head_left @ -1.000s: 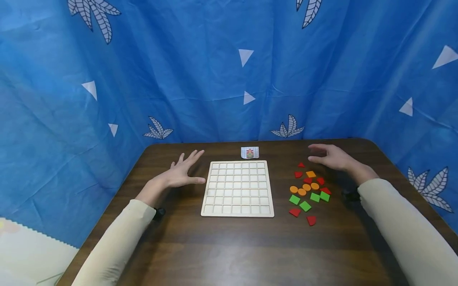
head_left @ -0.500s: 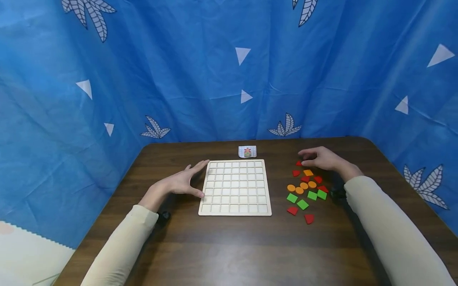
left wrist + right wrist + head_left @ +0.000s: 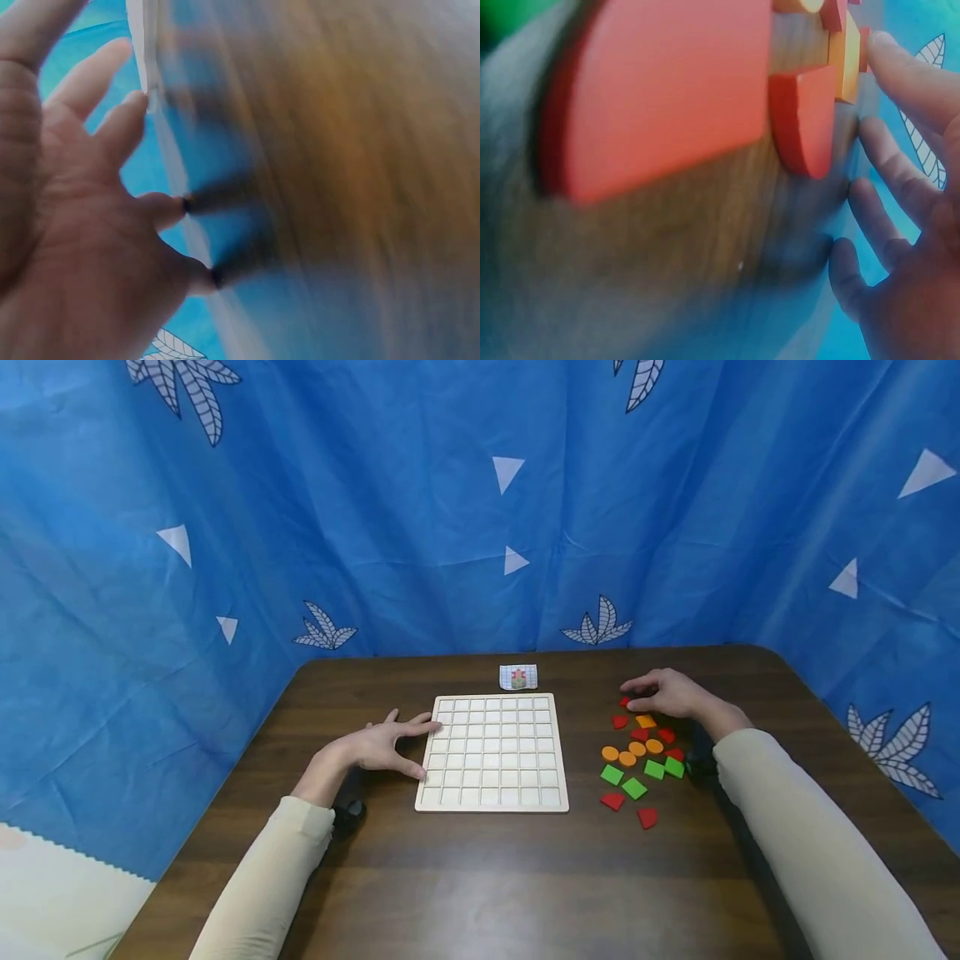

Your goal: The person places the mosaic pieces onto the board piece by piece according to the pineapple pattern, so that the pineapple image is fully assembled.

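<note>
A pale square grid board (image 3: 555, 752) lies on the dark wooden table. My left hand (image 3: 375, 745) is at its left side, fingers spread, thumb and a fingertip right at the edge; the left wrist view shows this hand (image 3: 97, 210) with its fingertips low over the surface. My right hand (image 3: 671, 693) reaches over the far end of a group of coloured pieces. Its thumb and forefinger stand apart around a small red piece (image 3: 625, 702). In the right wrist view a fingertip of the right hand (image 3: 907, 195) meets a small red piece (image 3: 865, 49), other fingers loosely extended.
Red pieces (image 3: 612, 801), orange discs (image 3: 627, 758), an orange square (image 3: 647, 721) and green squares (image 3: 634, 788) lie scattered right of the board. A small printed picture card (image 3: 518, 677) lies behind the board. A blue curtain (image 3: 450, 527) hangs along the table's far edge.
My left hand has come down from beside the board to its left edge. The right hand has moved left and lower, to the farthest red piece. The head view has shifted slightly.
</note>
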Demonstrator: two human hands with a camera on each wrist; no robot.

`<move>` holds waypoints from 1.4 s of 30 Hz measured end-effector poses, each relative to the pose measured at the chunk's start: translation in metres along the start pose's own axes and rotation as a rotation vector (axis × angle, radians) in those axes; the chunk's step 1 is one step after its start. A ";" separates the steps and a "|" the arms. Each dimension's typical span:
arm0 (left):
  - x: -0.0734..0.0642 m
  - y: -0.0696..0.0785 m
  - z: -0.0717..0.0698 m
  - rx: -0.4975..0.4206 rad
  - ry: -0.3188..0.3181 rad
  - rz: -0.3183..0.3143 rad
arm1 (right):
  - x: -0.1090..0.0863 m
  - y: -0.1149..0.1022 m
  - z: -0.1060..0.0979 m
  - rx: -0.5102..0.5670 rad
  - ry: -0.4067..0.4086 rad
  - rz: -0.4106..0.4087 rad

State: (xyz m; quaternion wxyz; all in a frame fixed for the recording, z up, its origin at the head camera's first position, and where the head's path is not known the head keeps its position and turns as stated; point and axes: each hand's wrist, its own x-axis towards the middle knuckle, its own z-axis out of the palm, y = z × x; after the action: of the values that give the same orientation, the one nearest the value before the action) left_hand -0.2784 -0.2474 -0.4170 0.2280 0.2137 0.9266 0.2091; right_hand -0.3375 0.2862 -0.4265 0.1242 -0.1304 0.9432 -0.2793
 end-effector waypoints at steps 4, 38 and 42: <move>0.001 0.002 0.001 0.025 -0.027 0.011 | 0.001 0.000 0.001 -0.041 -0.014 0.012; 0.006 -0.001 0.000 -0.007 0.008 -0.016 | 0.001 -0.009 0.003 -0.171 0.068 -0.023; 0.003 -0.002 0.003 0.000 0.006 -0.024 | 0.002 -0.009 0.004 -0.194 0.069 -0.050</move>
State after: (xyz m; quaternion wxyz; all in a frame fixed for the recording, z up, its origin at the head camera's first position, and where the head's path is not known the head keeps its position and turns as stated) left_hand -0.2801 -0.2463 -0.4214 0.2278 0.2019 0.9298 0.2071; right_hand -0.3369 0.2761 -0.4247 0.0715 -0.1556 0.9659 -0.1942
